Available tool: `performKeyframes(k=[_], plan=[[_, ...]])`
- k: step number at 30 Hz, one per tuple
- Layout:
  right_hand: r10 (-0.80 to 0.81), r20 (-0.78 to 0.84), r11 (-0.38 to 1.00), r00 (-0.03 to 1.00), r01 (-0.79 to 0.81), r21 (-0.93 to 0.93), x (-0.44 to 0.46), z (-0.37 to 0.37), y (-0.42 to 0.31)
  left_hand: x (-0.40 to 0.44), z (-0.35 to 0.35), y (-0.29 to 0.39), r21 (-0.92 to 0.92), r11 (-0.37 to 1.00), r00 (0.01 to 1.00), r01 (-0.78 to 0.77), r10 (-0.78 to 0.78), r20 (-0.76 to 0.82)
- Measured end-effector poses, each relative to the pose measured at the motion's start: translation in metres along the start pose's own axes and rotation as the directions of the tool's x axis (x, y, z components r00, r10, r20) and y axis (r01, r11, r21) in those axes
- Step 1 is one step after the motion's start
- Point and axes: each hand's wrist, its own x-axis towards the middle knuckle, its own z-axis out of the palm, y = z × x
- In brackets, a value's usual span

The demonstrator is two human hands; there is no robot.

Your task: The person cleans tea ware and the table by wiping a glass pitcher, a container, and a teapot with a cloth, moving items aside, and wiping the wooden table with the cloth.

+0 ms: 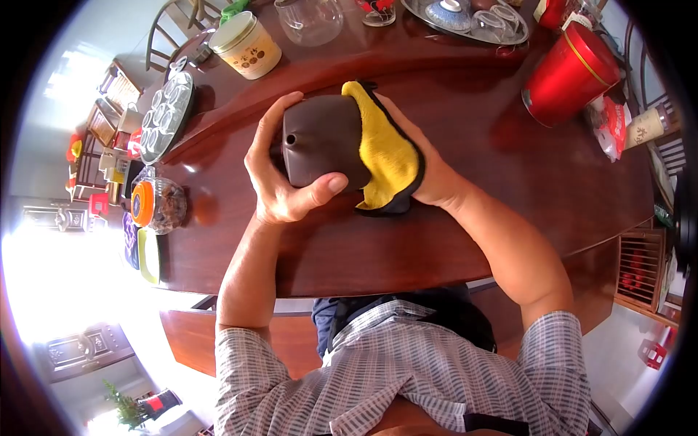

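- Orange-lidded clear jar (163, 206) at our far left, well apart from both hands; beyond it, a metal tray of small drinking glasses (185, 116).
- Cream-lidded canister (251, 54) farther across the table (502, 189), past the raised ledge.
- Our left hand (270, 174) is clamped on the teapot's left end, thumb on the near side and fingers round the far side.
- Dark brown square-bodied teapot (323, 138) between our two hands, above the table. We see its long axis run roughly from one palm to the other; the short spout (291, 139) is at the left end, so our left hand is nearer to it.
- Yellow cloth (385, 149) with black edging against the pot's right side, standing between pot and right palm and hiding that side from us.
- Our right hand (435, 173) presses the cloth to the pot; its fingertips are hidden.
- Round metal serving tray (417, 14) with a blue-and-white bowl (448, 14), well beyond the hands.
- Red tin (571, 76) at our far right.
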Motion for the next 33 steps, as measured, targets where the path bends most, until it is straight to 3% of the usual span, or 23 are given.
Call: performKeyframes(k=[4, 8, 9, 12, 13, 17, 20, 21, 24, 33], plan=[[-0.084, -0.123, 0.991, 0.989, 0.07, -0.117, 0.002, 0.017, -0.004, 0.002, 0.002, -0.003, 0.161, 0.971, 0.983, -0.179, 0.169, 0.071], [0.09, -0.323, 0.995, 0.942, -0.098, -0.01, 0.002, 0.033, -0.011, -0.002, 0.01, -0.004, 0.305, 0.933, 0.98, -0.191, 0.166, 0.107], [0.188, -0.384, 0.98, 0.904, -0.149, 0.13, 0.003, 0.036, -0.014, -0.003, 0.014, -0.001, 0.377, 0.887, 0.964, -0.266, 0.236, 0.124], [0.331, -0.418, 0.93, 0.846, -0.216, 0.298, 0.003, 0.032, -0.018, -0.005, 0.025, 0.007, 0.431, 0.871, 0.972, -0.234, 0.202, 0.12], [0.33, -0.453, 0.936, 0.828, -0.224, 0.272, 0.004, 0.033, -0.019, -0.005, 0.027, 0.008, 0.426, 0.873, 0.971, -0.236, 0.2, 0.129], [0.112, -0.346, 0.993, 0.932, -0.09, 0.08, 0.0, 0.034, -0.019, -0.001, 0.015, 0.01, 0.413, 0.888, 0.979, -0.201, 0.167, 0.117], [-0.166, -0.268, 0.947, 0.949, 0.078, -0.31, -0.003, 0.039, -0.018, 0.0, 0.01, 0.007, 0.321, 0.94, 0.993, -0.115, 0.107, 0.043], [-0.075, -0.292, 0.993, 0.953, 0.044, -0.111, -0.001, 0.042, -0.017, 0.001, 0.009, 0.008, 0.327, 0.937, 0.992, -0.126, 0.118, 0.046], [0.024, -0.289, 0.985, 0.957, -0.072, -0.158, -0.004, 0.039, -0.017, 0.001, 0.009, 0.006, 0.329, 0.934, 0.99, -0.139, 0.123, 0.07], [0.109, -0.259, 0.965, 0.96, -0.04, 0.258, -0.008, 0.041, -0.013, 0.001, 0.011, 0.009, 0.411, 0.885, 0.976, -0.216, 0.193, 0.098]])
